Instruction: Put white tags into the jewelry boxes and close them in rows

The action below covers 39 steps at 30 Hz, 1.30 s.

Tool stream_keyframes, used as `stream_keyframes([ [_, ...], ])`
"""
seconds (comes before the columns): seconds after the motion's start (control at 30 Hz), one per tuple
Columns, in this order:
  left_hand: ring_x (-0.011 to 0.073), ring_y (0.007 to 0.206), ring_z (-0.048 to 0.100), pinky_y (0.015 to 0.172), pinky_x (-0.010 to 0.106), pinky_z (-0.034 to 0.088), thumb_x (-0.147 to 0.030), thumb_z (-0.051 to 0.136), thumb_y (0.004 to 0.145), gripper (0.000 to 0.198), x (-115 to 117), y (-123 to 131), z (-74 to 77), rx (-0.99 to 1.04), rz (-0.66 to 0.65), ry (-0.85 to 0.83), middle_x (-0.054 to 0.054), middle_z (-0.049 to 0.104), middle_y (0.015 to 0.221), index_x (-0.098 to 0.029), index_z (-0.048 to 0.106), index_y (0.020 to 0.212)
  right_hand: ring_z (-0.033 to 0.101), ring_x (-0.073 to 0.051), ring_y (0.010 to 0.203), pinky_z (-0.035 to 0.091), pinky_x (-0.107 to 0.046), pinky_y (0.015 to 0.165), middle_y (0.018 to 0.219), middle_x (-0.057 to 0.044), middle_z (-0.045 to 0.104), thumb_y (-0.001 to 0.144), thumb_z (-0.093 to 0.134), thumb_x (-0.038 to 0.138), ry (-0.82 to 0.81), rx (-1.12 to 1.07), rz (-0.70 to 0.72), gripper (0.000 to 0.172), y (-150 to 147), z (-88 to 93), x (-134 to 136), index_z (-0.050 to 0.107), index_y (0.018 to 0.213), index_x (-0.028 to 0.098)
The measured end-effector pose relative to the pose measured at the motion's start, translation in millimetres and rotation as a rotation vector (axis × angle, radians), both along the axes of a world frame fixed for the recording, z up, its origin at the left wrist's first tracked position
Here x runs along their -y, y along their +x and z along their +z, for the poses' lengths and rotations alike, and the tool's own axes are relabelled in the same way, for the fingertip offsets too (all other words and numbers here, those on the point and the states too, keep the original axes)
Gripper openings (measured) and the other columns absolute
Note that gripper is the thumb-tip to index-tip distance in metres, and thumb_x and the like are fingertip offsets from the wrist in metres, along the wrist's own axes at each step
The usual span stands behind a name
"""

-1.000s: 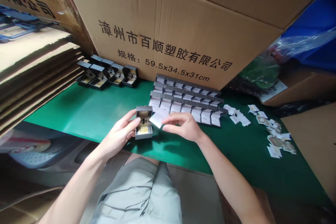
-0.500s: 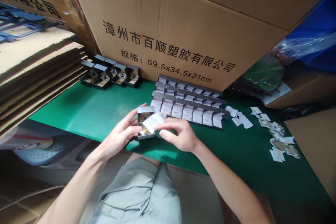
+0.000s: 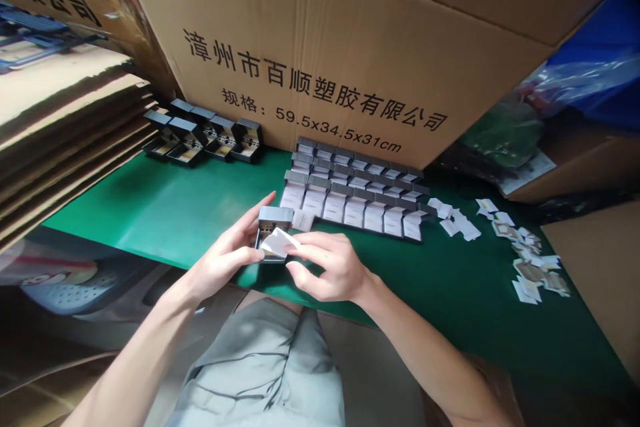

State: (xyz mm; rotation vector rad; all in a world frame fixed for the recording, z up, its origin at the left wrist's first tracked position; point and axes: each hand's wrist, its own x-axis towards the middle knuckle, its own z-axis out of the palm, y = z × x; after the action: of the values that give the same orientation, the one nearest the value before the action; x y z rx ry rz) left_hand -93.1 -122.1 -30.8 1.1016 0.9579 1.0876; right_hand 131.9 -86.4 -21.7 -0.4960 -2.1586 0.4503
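My left hand grips the left side of a small black hinged box, which stands with its lid up near the table's front edge. A white paper insert lies tilted over the box's opening, covering part of the gold-toned inside. On its right edge rest the fingers of my right hand, pinching it. Just behind, a small white card lies against several rows of open black boxes with white inserts.
Several open black boxes without white inserts stand at the back left of the green table. Loose white papers and a scattered pile lie to the right. A large carton walls the back; stacked cardboard borders the left.
My right hand has moved the paper insert left and down over the box's opening. The small white card behind is now in plainer sight. The view has shifted slightly.
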Motion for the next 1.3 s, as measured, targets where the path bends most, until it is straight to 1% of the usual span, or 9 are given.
stream_keyframes([
  [0.13,0.0254,0.113,0.067,0.098,0.029,0.053,-0.030,0.075,0.086,0.091,-0.4,0.2,1.0,-0.115,-0.023,0.030,0.007,0.070,0.127,-0.034,0.026,0.163,0.076,-0.018,0.090,0.062,-0.026,0.073,0.104,-0.007,0.080,0.094,0.056,0.023,0.068,0.076,-0.015,0.020,-3.7,-6.1,-1.6,0.075,0.102,0.021],
  [0.27,0.0218,0.101,0.068,0.090,0.027,0.057,-0.035,0.073,0.089,0.089,-0.5,2.6,4.8,-0.182,-0.020,0.033,0.007,0.073,0.113,-0.029,0.024,0.164,0.074,-0.015,0.081,0.060,-0.024,0.065,0.097,-0.006,0.079,0.096,0.054,0.022,0.146,0.123,-0.040,0.021,-5.5,-8.2,-3.5,0.074,0.100,0.018],
  [0.43,0.0222,0.107,0.068,0.097,0.032,0.056,-0.039,0.069,0.092,0.084,-0.7,5.9,5.7,-0.197,-0.011,0.038,0.007,0.072,0.125,-0.028,0.026,0.163,0.074,-0.015,0.079,0.060,-0.025,0.067,0.097,-0.006,0.079,0.097,0.055,0.021,0.222,0.132,-0.044,0.023,-5.7,-7.9,-4.1,0.073,0.109,0.016],
  [0.63,0.0192,0.105,0.069,0.099,0.033,0.057,-0.038,0.064,0.093,0.077,-0.7,7.3,0.8,-0.253,0.029,0.044,0.004,0.071,0.131,-0.030,0.029,0.161,0.075,-0.017,0.084,0.061,-0.027,0.070,0.103,-0.007,0.080,0.097,0.055,0.021,0.264,0.204,-0.043,0.022,-5.5,-8.3,-3.8,0.073,0.110,0.016],
  [0.83,0.0256,0.115,0.068,0.101,0.034,0.056,-0.041,0.068,0.090,0.076,-1.2,9.8,0.2,-0.272,0.062,0.100,0.010,0.069,0.135,-0.022,0.039,0.159,0.076,-0.018,0.085,0.063,-0.028,0.069,0.105,-0.008,0.079,0.095,0.057,0.017,0.290,0.178,-0.039,0.018,-6.9,-6.5,-2.1,0.072,0.104,0.015],
  [0.93,0.0275,0.113,0.069,0.098,0.033,0.057,-0.042,0.070,0.089,0.078,-1.8,11.3,2.9,-0.258,0.085,0.101,0.013,0.071,0.129,-0.017,0.042,0.157,0.076,-0.017,0.090,0.063,-0.026,0.072,0.112,-0.008,0.078,0.093,0.057,0.015,0.274,0.150,-0.043,0.020,-6.4,-5.3,-0.6,0.072,0.107,0.018],
  [1.03,0.0251,0.107,0.070,0.095,0.032,0.057,-0.039,0.070,0.088,0.078,-2.3,12.8,5.0,-0.248,0.121,0.090,0.011,0.074,0.121,-0.017,0.041,0.157,0.076,-0.017,0.091,0.062,-0.025,0.072,0.113,-0.009,0.077,0.093,0.058,0.014,0.238,0.084,-0.078,0.020,-5.1,-5.6,0.2,0.072,0.107,0.019],
  [1.13,0.0227,0.101,0.070,0.090,0.030,0.058,-0.036,0.070,0.088,0.077,-2.3,14.3,6.1,-0.260,0.150,0.067,0.008,0.074,0.118,-0.018,0.041,0.157,0.075,-0.014,0.077,0.059,-0.023,0.064,0.097,-0.007,0.079,0.094,0.058,0.013,0.163,0.002,-0.143,0.016,-4.5,-7.8,-0.3,0.071,0.103,0.019],
  [1.3,0.0217,0.095,0.069,0.088,0.031,0.058,-0.036,0.067,0.090,0.075,-1.1,16.2,7.4,-0.284,0.171,0.061,0.009,0.074,0.116,-0.019,0.040,0.158,0.061,-0.009,0.051,0.050,-0.022,0.051,0.076,-0.002,0.076,0.096,0.062,0.023,-0.043,-0.005,-0.210,0.013,-7.7,-14.6,-0.2,0.073,0.100,0.017],
])
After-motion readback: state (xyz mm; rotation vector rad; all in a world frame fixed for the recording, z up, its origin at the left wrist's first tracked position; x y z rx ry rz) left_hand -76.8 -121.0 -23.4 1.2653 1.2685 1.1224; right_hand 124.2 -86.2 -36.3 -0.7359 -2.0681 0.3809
